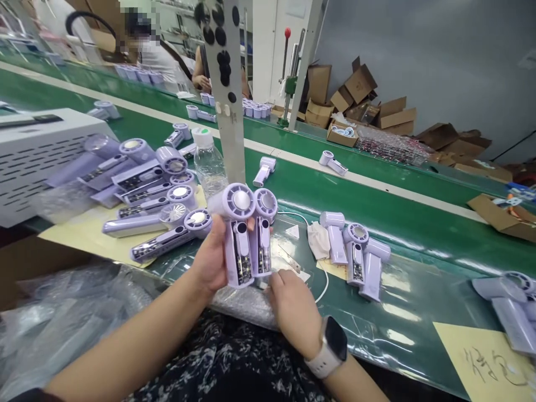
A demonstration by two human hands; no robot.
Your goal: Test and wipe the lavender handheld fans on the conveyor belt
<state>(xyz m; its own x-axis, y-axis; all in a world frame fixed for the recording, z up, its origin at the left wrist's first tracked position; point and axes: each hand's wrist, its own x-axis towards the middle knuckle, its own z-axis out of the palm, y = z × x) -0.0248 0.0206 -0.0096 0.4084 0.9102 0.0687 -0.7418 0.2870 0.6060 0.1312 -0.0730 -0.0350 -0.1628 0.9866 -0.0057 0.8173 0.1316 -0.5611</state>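
Note:
Two lilac handheld fans are gripped side by side in my left hand (209,259), which is closed around them. The nearer handheld fan (230,273) has a round silver centre and an opened handle showing inner parts. Beside it, the second handheld fan (265,204) also has its handle uncovered. My right hand (293,304), with a watch on the wrist, is just below the second fan's lower end. Its fingers are curled down and closed, and whatever they hold is hidden. Under the hands lies clear plastic wrap (247,304) on the bench edge.
Several lilac fans (159,190) lie piled on yellow paper at left, beside a clear bottle (205,156) and a white vented box (54,156). More fans (358,257) and a white cable (325,282) lie right. A metal post (230,111) rises ahead; people sit across the green conveyor (301,167).

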